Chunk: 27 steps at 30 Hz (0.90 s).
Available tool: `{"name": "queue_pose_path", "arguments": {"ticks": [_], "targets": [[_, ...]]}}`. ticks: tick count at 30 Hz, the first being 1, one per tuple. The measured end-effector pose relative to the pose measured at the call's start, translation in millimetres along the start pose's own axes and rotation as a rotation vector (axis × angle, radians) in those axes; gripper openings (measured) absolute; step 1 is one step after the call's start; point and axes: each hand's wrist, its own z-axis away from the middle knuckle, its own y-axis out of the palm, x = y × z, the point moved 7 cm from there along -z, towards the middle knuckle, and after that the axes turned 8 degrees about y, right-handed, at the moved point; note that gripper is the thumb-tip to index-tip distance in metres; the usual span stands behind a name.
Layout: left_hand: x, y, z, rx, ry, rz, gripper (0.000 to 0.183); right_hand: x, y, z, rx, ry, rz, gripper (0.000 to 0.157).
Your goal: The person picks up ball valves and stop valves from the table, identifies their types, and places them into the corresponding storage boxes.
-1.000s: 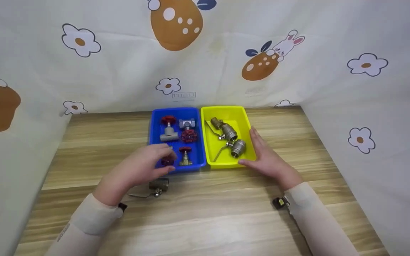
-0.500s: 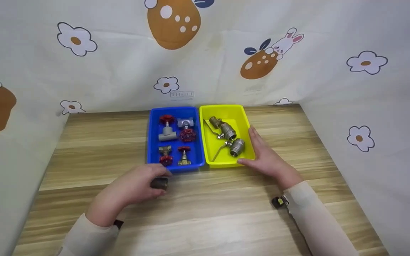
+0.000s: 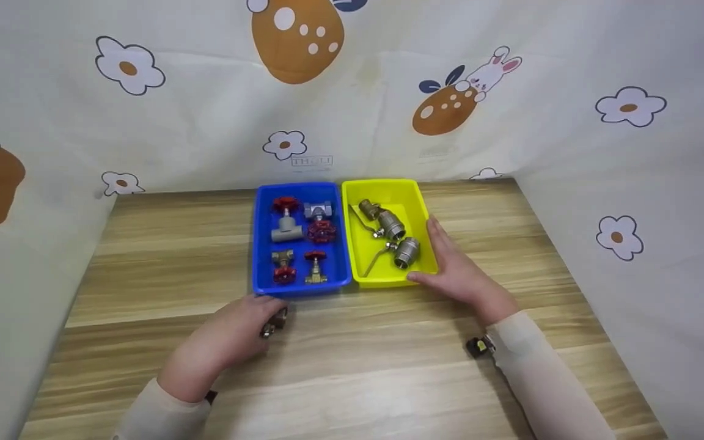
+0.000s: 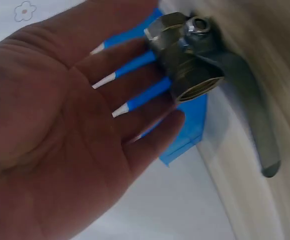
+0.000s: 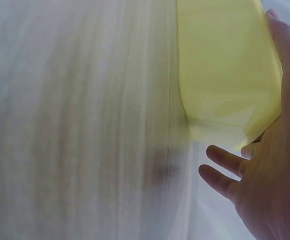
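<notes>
In the head view my left hand [image 3: 236,330], in front of the blue tray [image 3: 302,289], pinches a brass ball valve [image 3: 278,318]. The left wrist view shows this ball valve [image 4: 184,60] at the fingertips, its long lever [image 4: 252,110] pointing away from the palm. The thumb tip is hidden there. My right hand [image 3: 462,275] rests against the right side and near corner of the yellow tray [image 3: 382,283], fingers straight and thumb spread. In the right wrist view some fingers [image 5: 224,160] stand off the yellow tray [image 5: 229,65].
Several red-handled valves [image 3: 288,229] lie in the blue tray. The yellow tray holds lever ball valves [image 3: 407,252], [image 3: 392,225] and a smaller brass one [image 3: 369,208]. Both trays stand side by side on a wood-grain table [image 3: 364,366], before a patterned cloth [image 3: 205,122].
My left hand has come back from over the blue tray to the ball valve on the table and taken hold of it; the valve has turned. The right hand has stayed at the yellow tray.
</notes>
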Motion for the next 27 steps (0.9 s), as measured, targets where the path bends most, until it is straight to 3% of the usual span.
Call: {"name": "queue_pose_path", "arguments": {"ticks": [6,16,27], "targets": [[5.3,7.5,-0.6,-0.012,-0.041,-0.032,0.064,1.0,-0.4,-0.2,-0.005,0.000,0.002,0.129],[9.4,11.2,-2.7,-0.139,0.029,-0.088,0.033,-0.5,0.7,-0.1,-0.017,-0.027,-0.020,0.129],[13.9,20.7,-5.5,-0.018,-0.042,-0.072,0.058,-1.6,0.6,-0.7,-0.010,-0.002,-0.021,0.130]]}}
